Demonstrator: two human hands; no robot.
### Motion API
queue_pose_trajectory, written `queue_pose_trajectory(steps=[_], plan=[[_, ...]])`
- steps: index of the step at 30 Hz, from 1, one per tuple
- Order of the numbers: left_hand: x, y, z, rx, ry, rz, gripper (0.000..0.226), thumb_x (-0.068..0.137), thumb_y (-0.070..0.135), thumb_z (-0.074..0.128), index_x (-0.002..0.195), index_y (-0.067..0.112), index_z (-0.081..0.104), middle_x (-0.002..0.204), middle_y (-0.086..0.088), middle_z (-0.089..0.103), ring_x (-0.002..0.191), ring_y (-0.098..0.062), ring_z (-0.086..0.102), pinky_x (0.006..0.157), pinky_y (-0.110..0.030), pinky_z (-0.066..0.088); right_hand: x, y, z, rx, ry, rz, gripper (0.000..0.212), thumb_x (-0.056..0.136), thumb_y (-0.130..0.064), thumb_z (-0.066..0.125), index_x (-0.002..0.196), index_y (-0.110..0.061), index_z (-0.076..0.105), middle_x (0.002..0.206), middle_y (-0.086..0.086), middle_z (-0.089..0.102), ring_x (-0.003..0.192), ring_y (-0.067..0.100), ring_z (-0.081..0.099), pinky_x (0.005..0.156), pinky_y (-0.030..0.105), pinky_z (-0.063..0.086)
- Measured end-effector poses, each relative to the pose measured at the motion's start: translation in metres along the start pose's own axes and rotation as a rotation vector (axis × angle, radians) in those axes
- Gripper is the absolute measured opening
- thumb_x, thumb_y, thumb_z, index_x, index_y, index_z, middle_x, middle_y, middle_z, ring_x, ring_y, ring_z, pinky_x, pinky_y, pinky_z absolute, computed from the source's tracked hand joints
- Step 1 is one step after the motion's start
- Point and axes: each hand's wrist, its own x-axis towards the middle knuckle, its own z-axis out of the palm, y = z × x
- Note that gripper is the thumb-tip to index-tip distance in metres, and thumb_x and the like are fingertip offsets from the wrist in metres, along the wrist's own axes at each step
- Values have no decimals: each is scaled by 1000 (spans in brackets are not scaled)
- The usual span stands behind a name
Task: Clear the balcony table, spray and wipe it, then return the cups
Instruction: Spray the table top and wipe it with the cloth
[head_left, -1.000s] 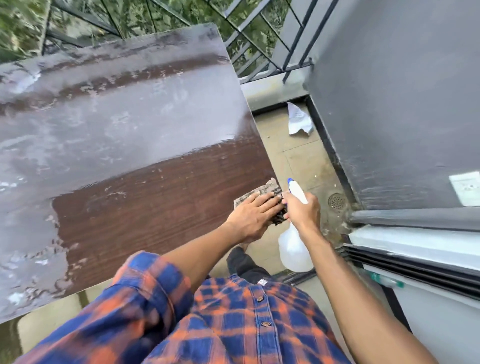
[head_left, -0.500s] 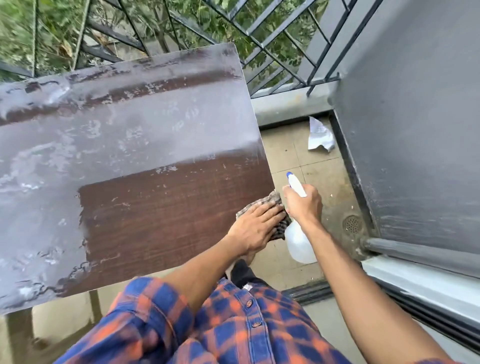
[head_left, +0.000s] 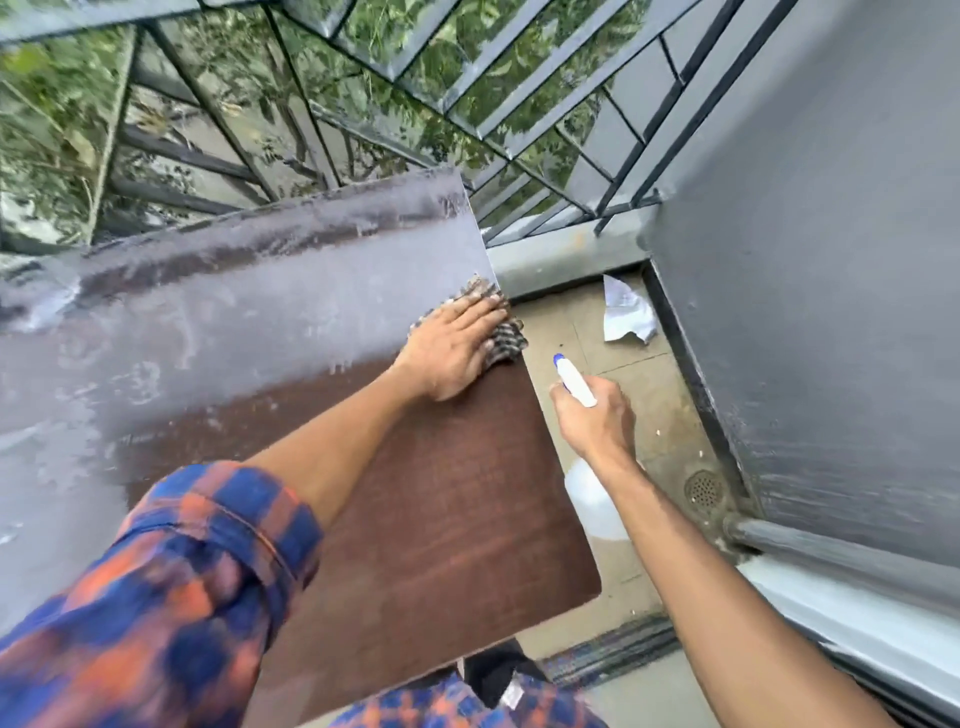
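I see a brown wood-grain table (head_left: 415, 519) on a tiled balcony floor (head_left: 649, 415). Its far half is filmed pale and wet, and its near part is dark. A metal railing (head_left: 519, 104) stands behind it, with a grey wall (head_left: 831, 260) to the right. The left hand (head_left: 452, 348) lies flat, fingers straight, pressing a checked cloth (head_left: 506, 340) at the table's right edge. The right hand (head_left: 597, 421), off the table, grips a spray bottle (head_left: 589, 504) by the neck. Its pale body hangs below, possibly holding clear liquid. Crumpled paper (head_left: 626, 312) lies in the floor's corner.

Left hand (head_left: 451, 349) flat on checked cloth (head_left: 507, 341)
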Motion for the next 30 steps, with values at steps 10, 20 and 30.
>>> queue_pose_trajectory(steps=[10,20,30], plan=[[88,-107,-64,60,5,-72,75,96,51,8,154,10,35,162,-13,32,152,-27,24,125,-41,14,63,-99,7,20,74,-126,37,92,-27,61,60,-13,47,59,2,47,76,39,53,68,39,41],[109,-126,-83,7,70,-168,58,106,38,27,158,12,26,166,-11,21,153,-28,17,126,-38,9,68,-136,25,-36,54,-149,29,83,-36,56,65,-14,52,64,6,59,77,41,62,72,40,50],[-62,-213,-93,-37,323,-545,56,102,31,30,146,-1,44,152,-25,43,144,-38,36,123,-41,16,42,-168,54,-97,-15,-259,31,89,-34,60,64,-16,57,73,14,72,85,43,66,74,41,53]])
